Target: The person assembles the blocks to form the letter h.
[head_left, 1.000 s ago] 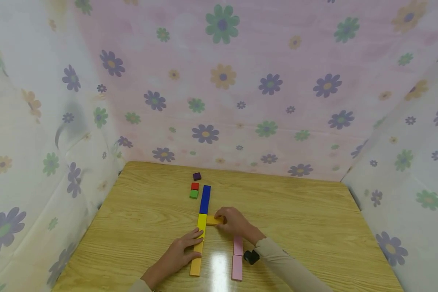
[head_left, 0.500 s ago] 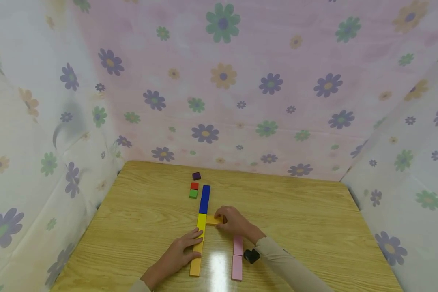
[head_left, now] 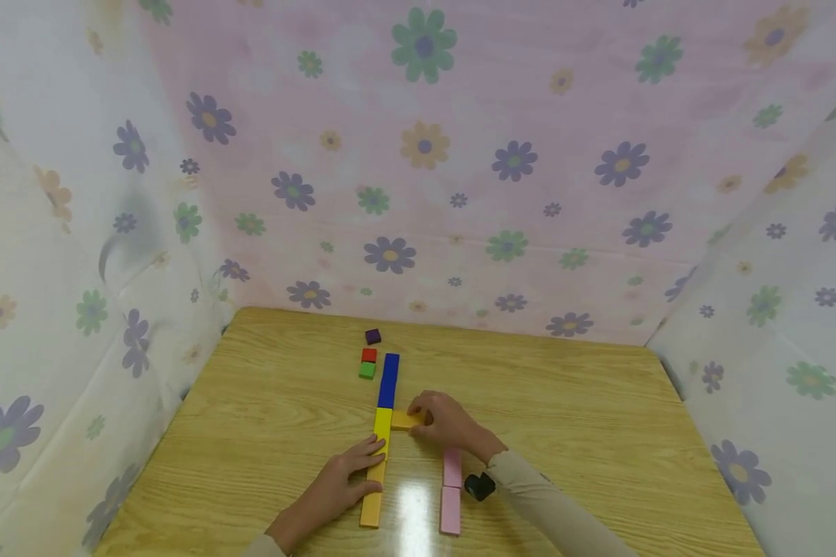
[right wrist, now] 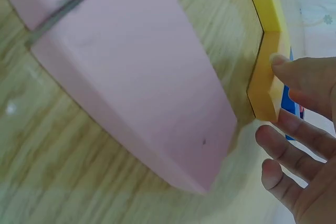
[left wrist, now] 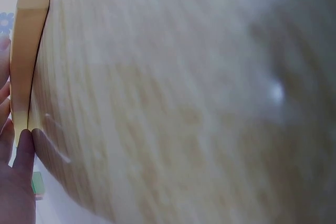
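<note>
Two hands work over a wooden tabletop [head_left: 265, 433] walled in by flowered cloth [head_left: 425, 155], and the step in hand looks like fitting a short piece against a line of coloured blocks. That line runs away from the person: an orange bar [head_left: 373, 495] nearest, a yellow block [head_left: 382, 424] next, then a blue bar [head_left: 388, 380]. The left hand [head_left: 337, 487] lies flat on the near part of the line, fingers [head_left: 365, 449] straight and relaxed, pressing down on the orange bar rather than gripping it. The right hand [head_left: 446, 422] has its fingertips curled round a small orange block [head_left: 406, 419], which lies on the tabletop just beside the yellow block, touching or nearly so; the right wrist view shows a fingertip against its edge. By my judgement the next move calls for a gentle sideways nudge while the left hand steadies the row.

Two pink blocks [head_left: 451, 495] lie end to end under the right forearm. Beyond the line sit a green cube [head_left: 367, 370], a red cube [head_left: 369, 355] and a purple cube [head_left: 372, 336]. No container shows anywhere.
</note>
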`<action>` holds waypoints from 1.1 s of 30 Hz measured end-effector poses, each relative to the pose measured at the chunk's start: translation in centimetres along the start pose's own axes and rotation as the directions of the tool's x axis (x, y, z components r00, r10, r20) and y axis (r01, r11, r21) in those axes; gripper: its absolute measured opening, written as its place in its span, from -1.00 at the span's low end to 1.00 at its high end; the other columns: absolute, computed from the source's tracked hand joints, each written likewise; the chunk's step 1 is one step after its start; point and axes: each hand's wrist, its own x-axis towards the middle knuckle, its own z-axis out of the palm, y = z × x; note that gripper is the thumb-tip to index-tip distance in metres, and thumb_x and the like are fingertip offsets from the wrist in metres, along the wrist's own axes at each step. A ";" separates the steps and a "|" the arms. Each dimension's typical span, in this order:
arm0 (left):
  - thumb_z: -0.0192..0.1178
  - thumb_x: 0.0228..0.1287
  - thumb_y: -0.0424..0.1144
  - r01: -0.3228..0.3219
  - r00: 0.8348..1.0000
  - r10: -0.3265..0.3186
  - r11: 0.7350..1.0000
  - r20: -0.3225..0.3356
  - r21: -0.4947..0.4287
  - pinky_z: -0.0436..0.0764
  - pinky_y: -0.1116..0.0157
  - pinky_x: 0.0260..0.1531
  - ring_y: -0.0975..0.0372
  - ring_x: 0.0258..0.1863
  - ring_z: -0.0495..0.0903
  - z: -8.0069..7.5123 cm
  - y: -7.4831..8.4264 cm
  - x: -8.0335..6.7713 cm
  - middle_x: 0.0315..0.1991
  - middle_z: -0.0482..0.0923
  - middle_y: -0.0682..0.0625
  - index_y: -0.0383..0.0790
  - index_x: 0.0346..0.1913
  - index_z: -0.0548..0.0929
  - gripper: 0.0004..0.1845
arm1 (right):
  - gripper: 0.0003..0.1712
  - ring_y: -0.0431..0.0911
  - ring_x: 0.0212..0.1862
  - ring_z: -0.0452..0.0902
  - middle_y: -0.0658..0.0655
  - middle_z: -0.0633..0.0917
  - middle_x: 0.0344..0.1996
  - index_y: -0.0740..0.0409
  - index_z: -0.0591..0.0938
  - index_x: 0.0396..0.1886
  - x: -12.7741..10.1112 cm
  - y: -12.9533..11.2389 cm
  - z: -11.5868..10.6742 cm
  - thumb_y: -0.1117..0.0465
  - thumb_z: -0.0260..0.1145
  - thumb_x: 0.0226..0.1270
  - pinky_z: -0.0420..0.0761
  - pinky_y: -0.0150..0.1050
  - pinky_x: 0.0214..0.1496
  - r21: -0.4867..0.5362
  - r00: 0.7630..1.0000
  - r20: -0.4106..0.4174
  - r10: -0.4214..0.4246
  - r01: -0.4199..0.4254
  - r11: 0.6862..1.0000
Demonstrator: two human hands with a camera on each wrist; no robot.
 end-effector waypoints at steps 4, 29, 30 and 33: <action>0.17 0.11 -0.08 0.000 1.000 0.000 1.000 -0.008 0.004 0.34 0.12 0.08 0.12 0.25 0.15 -0.1 0.0 -0.1 0.24 0.24 0.01 -0.18 0.11 0.46 -0.51 | -0.71 -0.25 -0.44 0.42 -0.03 0.58 -0.34 0.08 0.61 -0.25 0.2 0.2 -0.3 0.07 0.35 0.03 0.45 -0.45 -0.44 0.051 0.999 0.008 0.037 -0.037 0.998; 0.17 0.10 -0.08 -0.001 1.000 0.001 1.000 -0.004 -0.028 0.31 0.08 0.09 0.10 0.25 0.15 -0.3 0.0 -0.1 0.24 0.24 0.00 -0.18 0.12 0.45 -0.50 | -0.66 -0.05 -0.34 0.45 0.18 0.56 -0.15 0.25 0.54 -0.09 5.0 1.3 -4.2 0.20 0.26 0.14 0.51 -0.29 -0.35 0.146 0.998 -0.054 0.027 -0.019 0.989; 0.18 0.10 -0.08 -0.002 1.000 0.002 1.000 -0.004 -0.030 0.31 0.09 0.09 0.10 0.25 0.15 -0.2 0.0 -0.1 0.24 0.24 -0.01 -0.18 0.12 0.45 -0.50 | -0.65 -0.05 -0.34 0.45 0.18 0.56 -0.15 0.25 0.54 -0.09 5.3 1.3 -4.2 0.20 0.26 0.14 0.51 -0.29 -0.35 0.147 0.998 -0.055 0.030 -0.021 0.989; 0.18 0.09 -0.08 -0.001 1.000 0.001 1.000 -0.001 -0.031 0.31 0.10 0.09 0.10 0.25 0.14 -0.1 -0.1 0.0 0.24 0.24 0.00 -0.17 0.12 0.45 -0.50 | -0.65 -0.07 -0.34 0.46 0.19 0.57 -0.15 0.25 0.55 -0.09 6.3 1.5 -4.0 0.20 0.26 0.13 0.51 -0.29 -0.35 0.136 0.997 -0.061 0.038 -0.030 0.990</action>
